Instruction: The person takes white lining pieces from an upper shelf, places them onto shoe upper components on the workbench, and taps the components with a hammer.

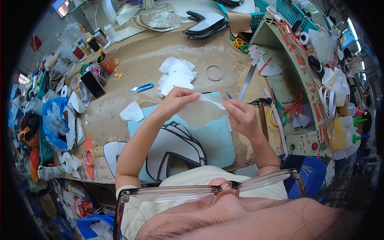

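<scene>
Between my two hands a thin translucent white sheet (pixel 200 114) is stretched above a light blue board (pixel 222 150). The fingers of my left hand (pixel 178 100) pinch its upper left edge. My right hand (pixel 243 118) grips its upper right corner, where a whiter strip shows. Grey-white cut pieces with black edging (pixel 172 146) lie on the board's near part, below my left forearm. Beyond my hands sits a loose pile of white cut pieces (pixel 176 74). Another white piece (pixel 132 112) rests by the board's far left corner.
Blue-handled thread snips (pixel 142 88), a phone (pixel 93 85) and thread spools (pixel 94 44) are to the left. A ring (pixel 214 73) lies beyond my hands. To the right are a steel ruler (pixel 247 82), a hammer (pixel 263 116), scissors (pixel 276 116) and glue bottles (pixel 344 132).
</scene>
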`<state>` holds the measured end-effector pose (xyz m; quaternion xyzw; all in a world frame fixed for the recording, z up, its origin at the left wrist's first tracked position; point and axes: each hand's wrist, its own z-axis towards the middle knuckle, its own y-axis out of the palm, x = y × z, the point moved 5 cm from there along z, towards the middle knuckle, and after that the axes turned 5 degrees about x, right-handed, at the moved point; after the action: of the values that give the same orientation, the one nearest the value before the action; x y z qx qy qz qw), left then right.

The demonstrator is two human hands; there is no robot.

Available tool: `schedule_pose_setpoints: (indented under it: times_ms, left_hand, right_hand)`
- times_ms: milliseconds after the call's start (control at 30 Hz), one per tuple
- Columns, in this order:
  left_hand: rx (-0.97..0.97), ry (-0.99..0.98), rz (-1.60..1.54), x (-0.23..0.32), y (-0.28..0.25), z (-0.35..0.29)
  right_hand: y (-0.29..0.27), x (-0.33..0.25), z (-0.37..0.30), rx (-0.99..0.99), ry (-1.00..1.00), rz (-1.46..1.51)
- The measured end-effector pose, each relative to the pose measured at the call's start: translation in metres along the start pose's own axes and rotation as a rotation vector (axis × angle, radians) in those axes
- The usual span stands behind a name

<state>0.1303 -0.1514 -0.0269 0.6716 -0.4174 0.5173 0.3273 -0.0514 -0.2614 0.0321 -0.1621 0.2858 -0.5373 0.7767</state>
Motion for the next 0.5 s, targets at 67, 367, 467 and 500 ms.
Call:
schedule_pose_setpoints:
  times_ms: [67,367,467,500]
  left_hand:
    - [0.047,-0.065,-0.112,-0.003,0.0,0.003]
    - [0.338,0.13,-0.363,0.0,-0.034,0.018]
    - [0.126,0.092,-0.01,0.003,0.0,0.019]
    - [0.115,0.09,-0.006,0.006,0.008,0.018]
  right_hand:
    - [-0.005,-0.014,-0.002,-0.021,-0.081,-0.021]
    - [0.028,0.047,-0.055,-0.229,0.588,0.249]
    - [0.031,0.064,-0.047,-0.094,0.966,0.64]
    - [0.037,0.063,-0.046,0.024,1.171,1.027]
